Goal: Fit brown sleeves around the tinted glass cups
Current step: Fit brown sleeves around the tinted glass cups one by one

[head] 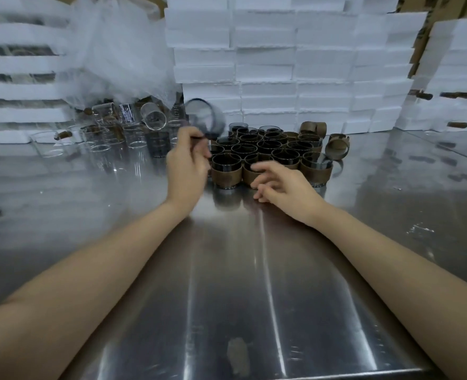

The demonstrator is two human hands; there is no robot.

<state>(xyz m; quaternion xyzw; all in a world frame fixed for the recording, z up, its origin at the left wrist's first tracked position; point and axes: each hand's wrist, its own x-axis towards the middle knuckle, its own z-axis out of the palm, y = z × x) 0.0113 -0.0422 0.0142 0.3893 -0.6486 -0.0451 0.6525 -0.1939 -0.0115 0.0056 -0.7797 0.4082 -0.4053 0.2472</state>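
A person's left hand (188, 157) gripped a bare tinted glass cup (205, 119) by its lower edge. The cup was raised and tilted above the steel surface (226, 270), and it was blurred. The right hand (281, 185) held nothing; its fingers (262, 167) were loosely spread just in front of a tight cluster of sleeved cups (268, 149), though contact could not be judged. Loose brown sleeves (336, 145) lay at the cluster's right. Clear glasses (122, 133) stood and lay to the left. White foam boxes (281, 64) were stacked behind.
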